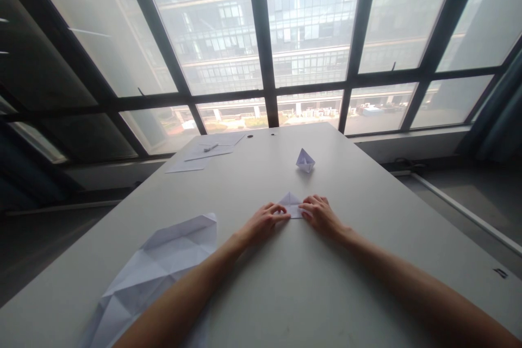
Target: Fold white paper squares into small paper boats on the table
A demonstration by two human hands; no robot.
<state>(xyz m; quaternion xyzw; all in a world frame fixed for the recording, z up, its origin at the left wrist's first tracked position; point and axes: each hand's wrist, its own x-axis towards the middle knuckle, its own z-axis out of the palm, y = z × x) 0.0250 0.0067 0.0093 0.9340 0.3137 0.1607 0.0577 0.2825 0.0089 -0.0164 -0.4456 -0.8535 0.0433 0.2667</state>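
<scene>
A small sheet of white paper folded to a peak (pixel 290 204) lies on the table between my hands, with a crease down its middle. My left hand (pixel 267 216) holds its left side, thumb along the lower edge and fingers curled over the paper. On the opposite side, my right hand (pixel 318 211) grips the right edge between thumb and bent fingers. Beyond them stands a finished-looking white paper boat (pixel 305 161), upright and touched by neither hand. My fingers cover both side corners of the folded paper.
A large creased sheet of paper (pixel 163 261) lies at the left, partly under my left forearm. Flat paper sheets (pixel 191 164) with a pen (pixel 211 148) on top lie at the table's far left. The white table (pixel 261 157) reaches toward tall windows (pixel 310 22).
</scene>
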